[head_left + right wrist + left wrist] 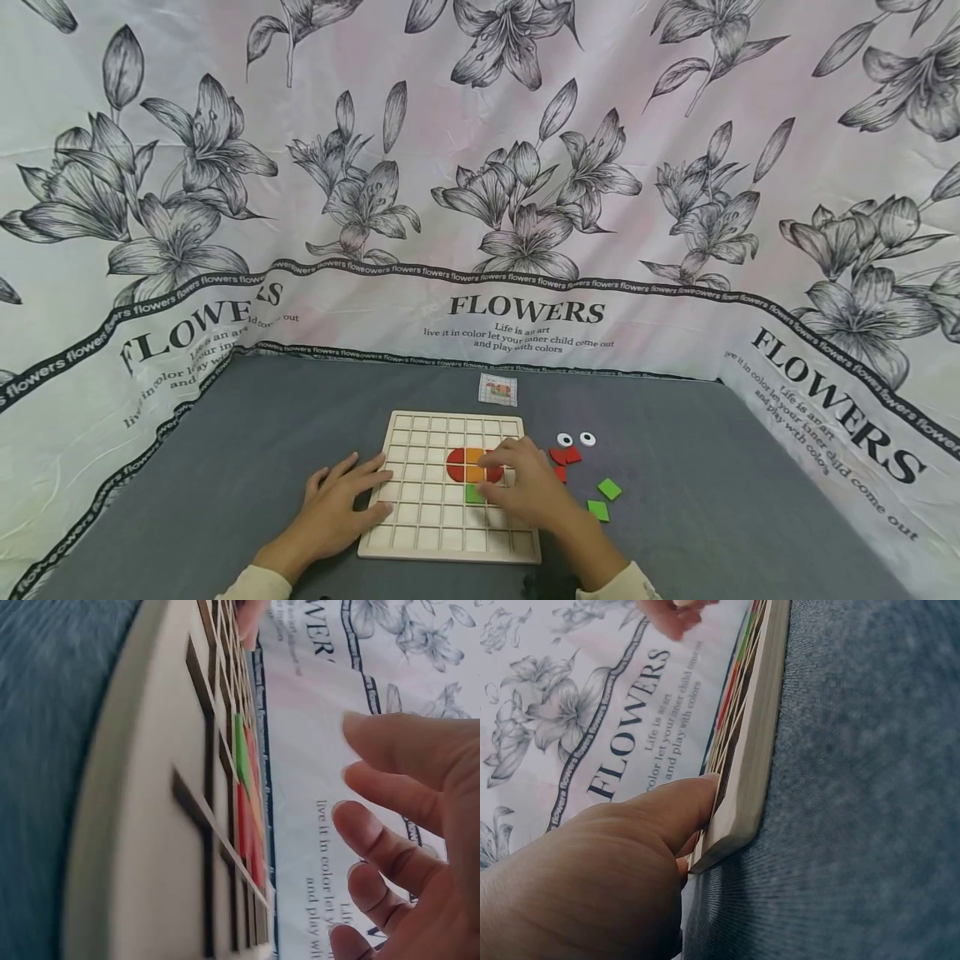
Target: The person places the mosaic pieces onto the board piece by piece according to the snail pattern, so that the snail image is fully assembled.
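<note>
A wooden grid board [420, 537] lies on the grey cloth. Its cells hold red, orange and green pieces: a rounded red piece [455, 465], orange squares [474, 474] and a green square [473, 493]. My left hand [333, 512] rests at the board's left edge with fingers spread. Its thumb [679, 806] presses on the rim in the left wrist view. Over the right part of the board hovers my right hand [528, 487], partly covering a red piece. In the right wrist view its fingers [397, 750] are loosely bent and apart, with nothing between them.
Right of the board lie loose red pieces [573, 454], green squares [609, 489] and two white eye discs [587, 439]. A small picture card [498, 389] lies beyond the board. Behind stands a curtain [525, 333] with a floral print.
</note>
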`<state>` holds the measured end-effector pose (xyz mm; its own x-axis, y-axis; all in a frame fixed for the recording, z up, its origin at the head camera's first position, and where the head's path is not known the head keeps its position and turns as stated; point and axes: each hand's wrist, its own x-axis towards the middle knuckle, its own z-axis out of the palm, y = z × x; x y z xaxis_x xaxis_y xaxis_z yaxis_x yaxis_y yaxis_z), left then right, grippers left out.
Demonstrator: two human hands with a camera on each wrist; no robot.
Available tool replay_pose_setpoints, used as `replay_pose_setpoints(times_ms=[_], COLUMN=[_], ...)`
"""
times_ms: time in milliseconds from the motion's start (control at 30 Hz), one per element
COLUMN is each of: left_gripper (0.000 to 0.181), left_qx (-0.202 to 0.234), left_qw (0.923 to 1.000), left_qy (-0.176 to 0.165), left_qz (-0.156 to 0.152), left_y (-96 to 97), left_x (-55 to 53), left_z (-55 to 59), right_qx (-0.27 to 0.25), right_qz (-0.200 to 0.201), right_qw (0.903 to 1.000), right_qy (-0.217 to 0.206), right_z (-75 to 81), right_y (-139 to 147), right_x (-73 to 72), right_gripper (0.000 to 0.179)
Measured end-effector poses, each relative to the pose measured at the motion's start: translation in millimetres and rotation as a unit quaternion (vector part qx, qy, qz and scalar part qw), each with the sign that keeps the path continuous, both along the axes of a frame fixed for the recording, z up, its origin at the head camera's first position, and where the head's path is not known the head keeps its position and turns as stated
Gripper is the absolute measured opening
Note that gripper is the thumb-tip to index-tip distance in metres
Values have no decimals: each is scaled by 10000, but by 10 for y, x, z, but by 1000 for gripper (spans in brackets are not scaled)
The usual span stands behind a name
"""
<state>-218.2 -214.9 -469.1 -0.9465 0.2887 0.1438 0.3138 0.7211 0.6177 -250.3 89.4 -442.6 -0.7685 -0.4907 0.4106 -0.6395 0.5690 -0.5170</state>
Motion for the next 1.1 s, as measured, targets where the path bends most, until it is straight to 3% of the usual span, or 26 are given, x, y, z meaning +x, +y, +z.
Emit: replay_pose_setpoints(times_ms=[200,500,700,967,1100], left_gripper=[49,47,48,48,48], left_qx=[27,23,27,20,7], left_qw=[10000,10000,10000,10000,10000], left_qy=[15,76,59,12,27], left_qz=[-2,24,22,6,11], left_y=[-1,-10,-5,2,2], left_x=[7,26,17,3,-8], left_z=[3,17,9,2,-10], right_qx=[-131,-103,-288,-346,-269], right_qz=[1,-147,-110,-176,-301], right_qw=[9994,9998,9995,9991,9992], right_qy=[-333,122,107,149,-66], right_z=[164,311,392,406,363], right_y=[196,538,775,1055,1172], right_x=[39,55,86,146,154], right_gripper=[27,30,33,31,30])
